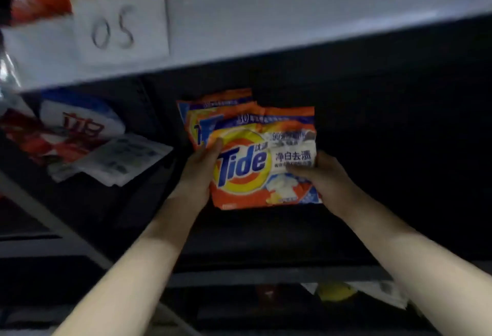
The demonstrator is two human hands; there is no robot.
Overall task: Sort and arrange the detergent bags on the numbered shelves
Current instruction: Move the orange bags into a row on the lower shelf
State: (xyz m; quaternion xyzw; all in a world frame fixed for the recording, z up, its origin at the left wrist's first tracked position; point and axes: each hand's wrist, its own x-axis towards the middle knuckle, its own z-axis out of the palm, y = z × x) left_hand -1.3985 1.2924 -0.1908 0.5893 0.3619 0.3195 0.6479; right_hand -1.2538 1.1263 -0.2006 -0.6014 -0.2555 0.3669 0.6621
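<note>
A: Below the shelf edge point(292, 15) labelled 05 point(113, 29), what do the hands hold?
B: Left hand point(198, 173) and right hand point(323, 178) grip the front Tide bag point(262, 159) by its sides; a second orange bag point(197, 119) stands behind. Farther left, a white-blue bag point(80, 119) lies on the lower shelf

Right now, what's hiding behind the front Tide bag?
Behind the front Tide bag, held by the left hand and right hand, another orange Tide bag peeks out. Most of it is covered; any more bags are hidden.
</note>
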